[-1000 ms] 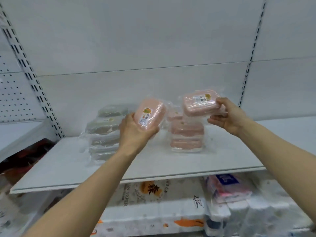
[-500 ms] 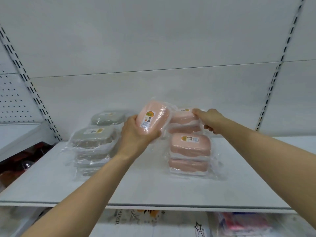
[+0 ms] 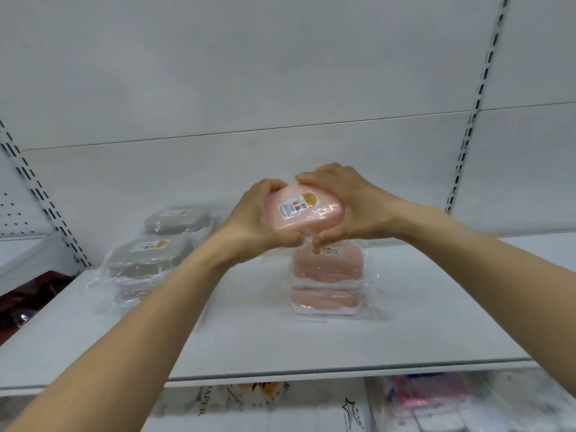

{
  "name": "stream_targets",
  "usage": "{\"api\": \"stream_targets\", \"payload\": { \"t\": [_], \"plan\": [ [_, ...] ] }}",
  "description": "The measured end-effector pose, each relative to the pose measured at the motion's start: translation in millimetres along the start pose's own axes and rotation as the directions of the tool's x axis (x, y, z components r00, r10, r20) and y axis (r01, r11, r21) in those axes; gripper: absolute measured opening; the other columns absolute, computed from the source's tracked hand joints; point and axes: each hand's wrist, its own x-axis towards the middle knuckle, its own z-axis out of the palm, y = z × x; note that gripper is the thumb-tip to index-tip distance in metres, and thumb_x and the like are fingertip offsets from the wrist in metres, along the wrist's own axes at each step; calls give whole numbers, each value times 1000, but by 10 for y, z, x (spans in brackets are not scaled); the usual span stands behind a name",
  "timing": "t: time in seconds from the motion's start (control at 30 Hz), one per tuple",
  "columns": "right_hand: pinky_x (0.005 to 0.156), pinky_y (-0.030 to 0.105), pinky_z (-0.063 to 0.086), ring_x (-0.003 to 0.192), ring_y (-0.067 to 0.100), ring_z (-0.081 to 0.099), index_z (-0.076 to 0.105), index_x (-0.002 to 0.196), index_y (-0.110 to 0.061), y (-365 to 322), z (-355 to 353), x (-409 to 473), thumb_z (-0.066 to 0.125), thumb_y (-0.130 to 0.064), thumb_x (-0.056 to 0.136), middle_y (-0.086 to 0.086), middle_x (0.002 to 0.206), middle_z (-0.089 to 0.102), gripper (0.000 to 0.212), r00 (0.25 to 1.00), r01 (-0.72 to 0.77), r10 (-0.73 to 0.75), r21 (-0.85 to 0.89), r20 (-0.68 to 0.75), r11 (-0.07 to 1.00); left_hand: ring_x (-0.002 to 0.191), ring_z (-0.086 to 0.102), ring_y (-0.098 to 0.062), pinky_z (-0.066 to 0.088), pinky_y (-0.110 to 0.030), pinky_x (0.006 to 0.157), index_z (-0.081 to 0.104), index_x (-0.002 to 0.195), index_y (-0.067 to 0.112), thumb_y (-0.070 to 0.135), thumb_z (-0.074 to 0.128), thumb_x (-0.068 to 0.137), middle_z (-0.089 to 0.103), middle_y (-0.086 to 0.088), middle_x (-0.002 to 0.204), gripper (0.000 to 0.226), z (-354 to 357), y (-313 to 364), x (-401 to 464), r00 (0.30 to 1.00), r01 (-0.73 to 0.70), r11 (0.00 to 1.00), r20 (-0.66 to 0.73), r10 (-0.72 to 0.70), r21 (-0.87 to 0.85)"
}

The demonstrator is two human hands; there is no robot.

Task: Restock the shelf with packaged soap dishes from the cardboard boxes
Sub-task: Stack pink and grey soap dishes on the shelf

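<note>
A pink packaged soap dish (image 3: 307,210) in clear wrap is held in the air between both hands, above the shelf. My left hand (image 3: 258,221) grips its left side, fingers curled over the top and thumb under. My right hand (image 3: 349,210) grips its right side the same way. Just below and in front stands a stack of pink packaged soap dishes (image 3: 327,277) on the white shelf (image 3: 249,347). Two stacks of grey packaged soap dishes (image 3: 149,257) stand to the left. No cardboard box is in view.
The white back panel rises behind the stacks, with slotted uprights at the left (image 3: 40,194) and right (image 3: 467,126). Below the shelf's front edge lie wrapped paper goods (image 3: 311,406). The shelf to the right of the pink stack is bare.
My right hand let go of its own pink dish at the back stack and came over to grip the dish in my left hand. That dish moved right, over the pink stack.
</note>
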Motion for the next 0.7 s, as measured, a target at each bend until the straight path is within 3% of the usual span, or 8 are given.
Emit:
{"api": "stream_targets", "payload": {
  "t": [0.1, 0.17, 0.23, 0.3, 0.4, 0.5, 0.6, 0.7],
  "plan": [
    [105, 36, 37, 120, 13, 36, 36, 142, -41, 51, 40, -113, 84, -58, 58, -11, 127, 41, 98, 992, -108, 108, 0, -64, 994, 131, 39, -7, 36, -29, 109, 35, 143, 32, 46, 85, 59, 40, 11, 141, 99, 145, -91, -104, 990, -1, 1000, -141, 0, -8],
    [102, 37, 40, 116, 13, 42, 39, 138, -39, 92, 101, -233, 83, -58, 62, -9, 123, 44, 89, 974, -191, 199, 81, -111, 978, 133, 38, -6, 34, -34, 113, 33, 147, 27, 50, 83, 68, 39, 9, 144, 96, 327, -236, -266, 956, 73, 990, -274, -103, -120],
    [96, 33, 42, 112, 11, 46, 40, 135, -38, 125, 226, -347, 80, -60, 65, -10, 121, 45, 84, 955, -251, 269, 145, -123, 957, 130, 41, -7, 37, -37, 112, 29, 149, 24, 50, 81, 72, 40, 6, 143, 96, 551, -384, -457, 945, 153, 966, -255, -204, -207],
    [93, 33, 42, 111, 12, 47, 40, 134, -37, 154, 372, -422, 76, -62, 69, -10, 124, 42, 79, 949, -283, 296, 112, -111, 952, 130, 41, -10, 39, -34, 109, 23, 151, 26, 50, 81, 73, 39, 6, 142, 100, 741, -488, -612, 957, 215, 951, -148, -251, -224],
    [101, 40, 41, 125, 14, 41, 39, 135, -38, 186, 473, -476, 70, -66, 72, -10, 140, 34, 76, 951, -287, 288, 32, -112, 957, 124, 44, -9, 38, -22, 96, 18, 151, 29, 47, 79, 78, 43, 12, 136, 97, 892, -491, -701, 958, 263, 928, -41, -283, -266],
    [100, 42, 37, 137, 14, 21, 35, 137, -42, 192, 422, -529, 74, -68, 64, -11, 153, 18, 86, 970, -237, 229, -112, -81, 965, 111, 51, -4, 39, -13, 81, 20, 148, 30, 41, 76, 83, 46, 28, 113, 86, 973, -438, -688, 955, 271, 917, -36, -294, -292],
    [98, 39, 38, 138, 17, 19, 26, 146, -35, 229, 437, -559, 78, -62, 59, -8, 154, 18, 105, 997, -69, 74, -334, 4, 940, 110, 54, -1, 41, -10, 79, 26, 137, 38, 36, 78, 82, 50, 25, 115, 75, 1046, -448, -675, 950, 272, 917, -67, -303, -293],
    [93, 38, 44, 131, 18, 28, 28, 147, -28, 308, 467, -510, 79, -51, 63, -8, 148, 28, 102, 1000, -21, 16, -370, -16, 929, 105, 54, 9, 45, -16, 84, 28, 139, 35, 34, 80, 80, 52, 25, 114, 79, 1098, -442, -679, 946, 270, 924, -103, -307, -272]
  ]
}}
